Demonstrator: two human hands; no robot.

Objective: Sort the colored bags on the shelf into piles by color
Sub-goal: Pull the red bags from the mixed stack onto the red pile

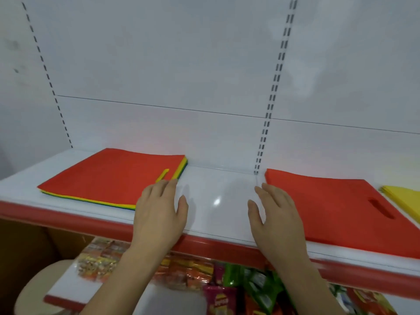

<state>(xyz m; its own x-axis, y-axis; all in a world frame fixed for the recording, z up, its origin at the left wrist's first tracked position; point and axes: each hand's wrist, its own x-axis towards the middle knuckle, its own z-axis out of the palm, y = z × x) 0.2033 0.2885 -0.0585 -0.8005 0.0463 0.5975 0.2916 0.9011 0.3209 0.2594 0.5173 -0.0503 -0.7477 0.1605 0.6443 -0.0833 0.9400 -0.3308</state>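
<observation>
A white metal back panel (159, 64) rises behind the shelf (218, 201), crossed by a thin horizontal seam and flanked by slotted uprights (276, 83). The glossy white shelf board carries a red front edge strip (216, 246) and a bright glint of overhead light. Below it, a lower shelf holds blurred, colourful snack packets (204, 280).

White shelf (218, 201) with bag piles (109, 176)

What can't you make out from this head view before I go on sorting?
- Mixed stack: the red top bag hides how many yellow and green bags lie beneath; only edges show.
- Yellow pile: cut off by the right frame edge.
- Red bag: near corner cut off; whether more lie under it is unclear.
- Packets on the lower shelf: blurred, labels unreadable.
</observation>
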